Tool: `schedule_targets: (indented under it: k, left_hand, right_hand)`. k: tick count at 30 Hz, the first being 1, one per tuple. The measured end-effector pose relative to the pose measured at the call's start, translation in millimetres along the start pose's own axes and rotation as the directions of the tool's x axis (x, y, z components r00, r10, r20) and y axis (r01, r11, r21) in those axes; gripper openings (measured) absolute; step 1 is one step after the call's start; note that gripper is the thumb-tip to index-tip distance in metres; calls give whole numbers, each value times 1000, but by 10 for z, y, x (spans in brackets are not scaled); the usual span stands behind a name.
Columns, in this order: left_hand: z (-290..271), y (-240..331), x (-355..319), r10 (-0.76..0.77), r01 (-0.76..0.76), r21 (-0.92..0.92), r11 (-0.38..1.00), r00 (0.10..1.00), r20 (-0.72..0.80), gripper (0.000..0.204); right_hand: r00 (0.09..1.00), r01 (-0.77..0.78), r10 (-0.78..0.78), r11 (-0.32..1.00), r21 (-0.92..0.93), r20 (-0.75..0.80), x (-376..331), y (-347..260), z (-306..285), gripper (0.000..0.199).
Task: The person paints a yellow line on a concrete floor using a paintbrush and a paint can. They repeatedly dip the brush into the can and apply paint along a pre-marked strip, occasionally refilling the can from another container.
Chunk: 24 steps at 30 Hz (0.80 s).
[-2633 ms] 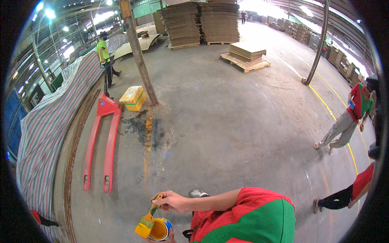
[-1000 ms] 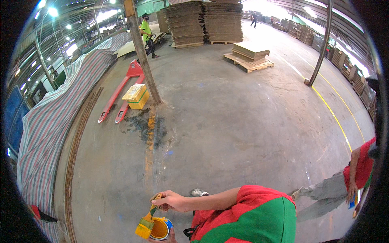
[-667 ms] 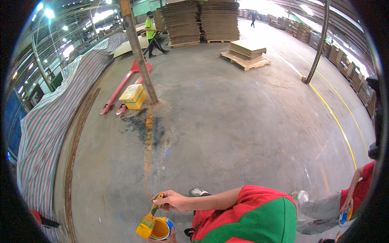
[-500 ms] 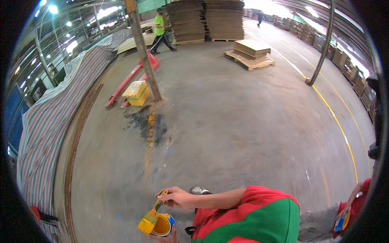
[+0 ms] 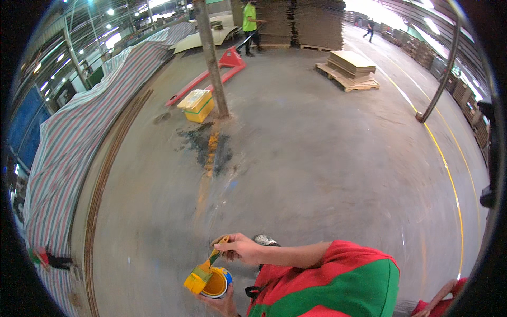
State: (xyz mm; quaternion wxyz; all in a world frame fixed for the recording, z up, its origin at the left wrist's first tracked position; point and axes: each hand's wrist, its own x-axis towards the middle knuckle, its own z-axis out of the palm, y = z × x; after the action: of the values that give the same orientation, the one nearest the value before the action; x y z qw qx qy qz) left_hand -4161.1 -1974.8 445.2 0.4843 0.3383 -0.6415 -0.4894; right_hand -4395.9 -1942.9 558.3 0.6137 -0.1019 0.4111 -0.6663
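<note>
My right hand (image 5: 237,248) is closed round the handle of a paintbrush (image 5: 200,276). The brush slants down to the left, and its broad bristles are coated in yellow paint. They hang by the left rim of a small paint can (image 5: 227,275), blue and white outside with yellow inside. Whether they touch the rim I cannot tell. My left hand (image 5: 224,305) grips the can from below, at the lower edge of the view; part of it is hidden. My right forearm comes in from a red and green sleeve.
A yellow box (image 5: 196,106) stands by a post (image 5: 211,58), close to a red pallet jack (image 5: 231,59) and a person (image 5: 250,24). Worn yellow paint (image 5: 211,150) and a dark stain mark the floor. Other people show at the left (image 5: 45,258) and lower right (image 5: 443,299).
The surroundings have shifted rightward in view. Brush and can remain in my hands, slightly higher and further right. The person by the pallet jack has gone from mid-stride to standing.
</note>
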Motion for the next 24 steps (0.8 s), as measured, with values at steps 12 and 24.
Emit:
schedule_targets:
  k: [12,24]
  left_hand:
    - [72,226,126,40,-40,-4,999,988,151,132]
    - [2608,1033,130,146,-37,-184,982,767,625,134]
  right_hand:
    - [994,97,-101,990,103,40,-209,-58,14,23]
    - [779,564,-438,803,194,-450,-1895,-1345,-1868,22]
